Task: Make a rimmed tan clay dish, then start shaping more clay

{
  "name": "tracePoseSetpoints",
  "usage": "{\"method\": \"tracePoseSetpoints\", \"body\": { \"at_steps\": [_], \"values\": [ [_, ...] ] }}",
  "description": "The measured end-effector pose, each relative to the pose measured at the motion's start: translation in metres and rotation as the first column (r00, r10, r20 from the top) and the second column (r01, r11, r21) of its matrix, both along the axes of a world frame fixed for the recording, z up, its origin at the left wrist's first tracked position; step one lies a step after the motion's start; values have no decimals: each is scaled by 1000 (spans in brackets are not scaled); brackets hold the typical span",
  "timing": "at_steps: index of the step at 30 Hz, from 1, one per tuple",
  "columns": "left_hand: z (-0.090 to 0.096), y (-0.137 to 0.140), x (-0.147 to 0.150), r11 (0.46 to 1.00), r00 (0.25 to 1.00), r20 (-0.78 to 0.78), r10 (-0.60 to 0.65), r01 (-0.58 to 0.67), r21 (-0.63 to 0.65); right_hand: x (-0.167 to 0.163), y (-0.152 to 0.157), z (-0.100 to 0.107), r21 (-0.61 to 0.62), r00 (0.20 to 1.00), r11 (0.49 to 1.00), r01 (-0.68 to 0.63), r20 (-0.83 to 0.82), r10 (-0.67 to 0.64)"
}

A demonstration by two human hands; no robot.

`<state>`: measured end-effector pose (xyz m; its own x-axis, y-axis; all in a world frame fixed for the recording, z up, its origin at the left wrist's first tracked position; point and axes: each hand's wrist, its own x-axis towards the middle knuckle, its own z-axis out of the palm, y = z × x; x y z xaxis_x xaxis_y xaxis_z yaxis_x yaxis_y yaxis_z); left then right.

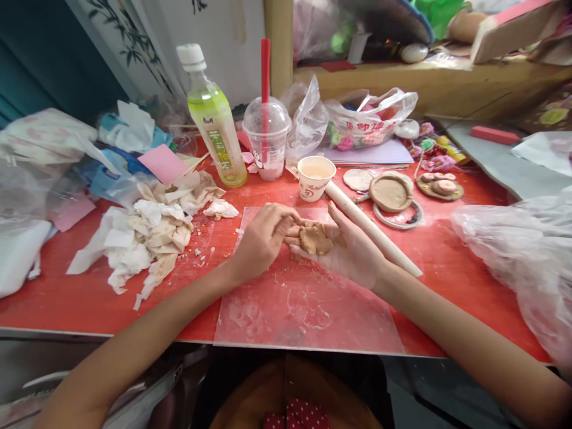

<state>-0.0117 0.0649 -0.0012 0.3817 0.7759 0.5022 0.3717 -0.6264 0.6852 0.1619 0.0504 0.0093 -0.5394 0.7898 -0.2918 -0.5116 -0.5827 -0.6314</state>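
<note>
A flattened, uneven lump of brown clay (pixel 315 238) lies on the upturned palm and fingers of my right hand (pixel 357 247), its thumb raised away from it. From the left, my left hand (pixel 267 235) has its fingers bent together at the clay's near-left edge, pinching it; the fingertips are partly hidden. Both hands are above a clear sheet (pixel 286 310) smeared with clay residue. Just beyond my right hand, a pale rolling rod (pixel 375 229) lies at a slant. A paper cup (pixel 315 179) of cloudy liquid stands behind the hands.
Crumpled tissues (pixel 152 238) heap on the red table (pixel 201 298) at left. Behind are a drink bottle (pixel 217 131) and a lidded plastic cup (pixel 267 140) with a straw. A round clay dish (pixel 390 192) and a decorated clay piece (pixel 440 186) sit right, near plastic bags (pixel 527 244).
</note>
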Motion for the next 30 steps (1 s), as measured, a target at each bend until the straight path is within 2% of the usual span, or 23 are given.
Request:
{"method": "tracePoseSetpoints", "body": {
  "at_steps": [1, 3, 4, 6, 10, 16, 23, 30],
  "values": [
    [2, 1, 0, 991, 994, 109, 0, 15, -136, 1, 1, 1, -9, 1000, 1000, 20, 6, -20],
    [6, 5, -1, 927, 960, 278, 10, 95, -364, 2, 2, 2, -14, 999, 999, 48, 19, -48],
    [7, 6, -1, 893, 944, 328, 12, 138, -429, 2, 2, 3, -9, 998, 999, 54, 24, -54],
    [9, 10, -1, 855, 919, 393, 17, 191, -482, 2, 2, 6, 7, 998, 998, 58, 27, -58],
    [10, 11, -2, 851, 898, 439, 12, 222, -477, 3, 1, 11, 36, 994, 993, 112, 3, -112],
    [15, 6, -4, 856, 913, 407, -23, 228, -463, 5, 2, 10, 4, 993, 993, 119, -10, -119],
    [8, 6, -8, 867, 955, 292, -49, 186, -463, 2, -1, 13, 47, 991, 990, 132, 10, -133],
    [12, 9, -6, 885, 947, 310, -80, 211, -416, 5, 2, 7, 46, 992, 991, 123, 2, -124]
  ]
}}
